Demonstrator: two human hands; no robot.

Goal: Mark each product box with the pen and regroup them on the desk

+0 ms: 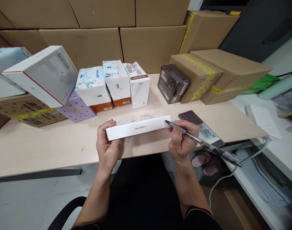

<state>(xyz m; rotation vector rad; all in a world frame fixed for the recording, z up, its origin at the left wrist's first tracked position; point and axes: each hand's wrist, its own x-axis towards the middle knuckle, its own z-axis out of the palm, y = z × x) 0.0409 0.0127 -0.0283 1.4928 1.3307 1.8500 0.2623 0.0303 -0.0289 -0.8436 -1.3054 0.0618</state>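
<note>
A flat white box point(126, 130) with small red lettering and scattered dots is held up over the front of the table. My left hand point(108, 145) is closed around its left end, fingers behind and thumb underneath. Between the thumb and fingers of my right hand point(183, 140) is a pen point(208, 146) with a grey grip and clear barrel. Its dark tip points at the box's right end. Whether the right fingers also support the box is hidden. Just beyond that hand, a smartphone point(201, 127) lies on the table.
Along the back of the table point(64, 147) stand a white power bank box point(42, 75), tissue packs point(92, 84), a Super Meal box point(139, 86), a dark box point(172, 83) and taped cartons point(196, 76). Stacked cardboard boxes point(153, 46) rise behind. A cable point(222, 179) hangs at the right.
</note>
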